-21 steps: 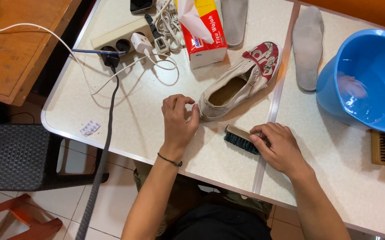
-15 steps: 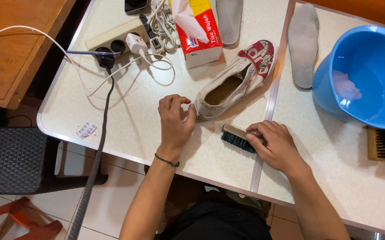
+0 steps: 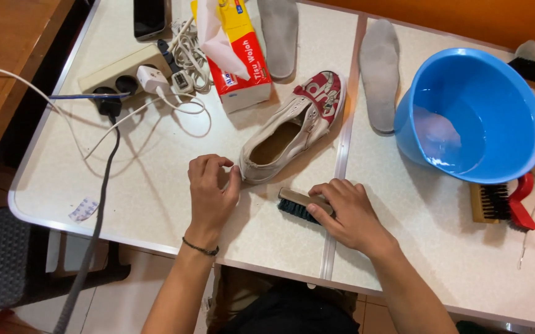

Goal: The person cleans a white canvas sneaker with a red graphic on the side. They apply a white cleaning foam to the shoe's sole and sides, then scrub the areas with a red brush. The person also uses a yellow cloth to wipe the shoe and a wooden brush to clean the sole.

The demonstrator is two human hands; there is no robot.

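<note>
My left hand pinches the heel of the canvas shoe to steady it on the worktop; the shoe points toward one o'clock. My right hand closes on the small brush, bristles down, at the shoe's five o'clock. The blue basin of water waits at three o'clock.

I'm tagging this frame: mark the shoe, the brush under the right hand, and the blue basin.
shoe (image 3: 292, 133), head view, on its open inside.
brush (image 3: 297, 203), head view, on its wooden back.
basin (image 3: 465, 74), head view, on its inner wall.
</note>
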